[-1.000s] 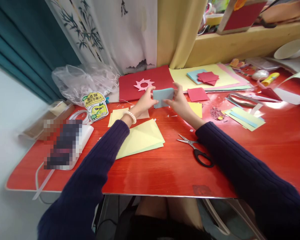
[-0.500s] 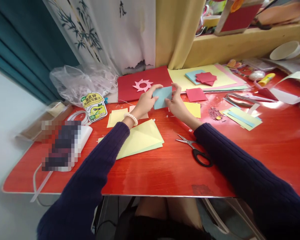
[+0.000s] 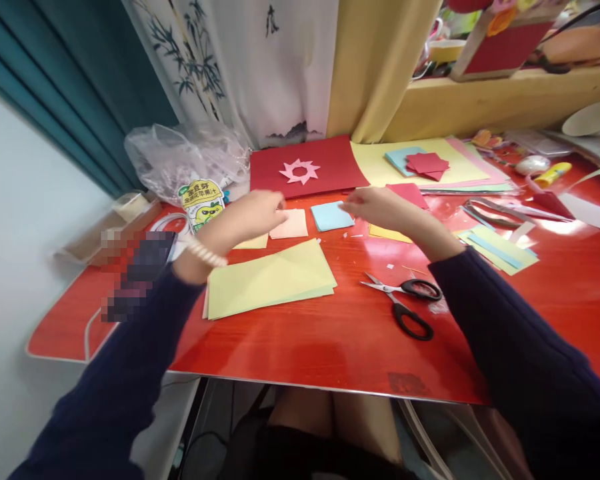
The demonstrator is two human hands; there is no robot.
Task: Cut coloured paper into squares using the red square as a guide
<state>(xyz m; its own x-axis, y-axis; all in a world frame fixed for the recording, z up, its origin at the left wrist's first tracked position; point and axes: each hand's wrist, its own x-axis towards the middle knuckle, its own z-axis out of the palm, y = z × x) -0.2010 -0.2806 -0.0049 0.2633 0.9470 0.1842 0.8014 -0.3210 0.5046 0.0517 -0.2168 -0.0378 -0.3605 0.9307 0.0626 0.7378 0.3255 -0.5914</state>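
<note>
Small light blue paper squares (image 3: 332, 217) lie in a stack on the red table. My right hand (image 3: 383, 208) is just right of the stack, its bent fingers over the stack's right edge; whether they touch it I cannot tell. To the left, my left hand (image 3: 247, 217) hovers above small yellow squares, slightly blurred, thumb and fingers apart, nothing in it. Pale peach paper (image 3: 290, 225) lies between that hand and the blue stack. Nearer me are large pale yellow sheets (image 3: 270, 277) and black-handled scissors (image 3: 400, 293) with their blades open.
A pink paper ring (image 3: 300, 171) lies on dark red card (image 3: 265, 170) at the back. Large coloured sheets (image 3: 375, 160) bear blue and red squares. Paper strips (image 3: 503, 247) lie at right. A juice pouch (image 3: 203, 203), plastic bag (image 3: 180, 160) and blurred-out device (image 3: 143, 273) are at left.
Both hands held up the blue paper before; now it lies on the table. My left hand has moved left and away from it, while my right stays close by. The view has shifted slightly.
</note>
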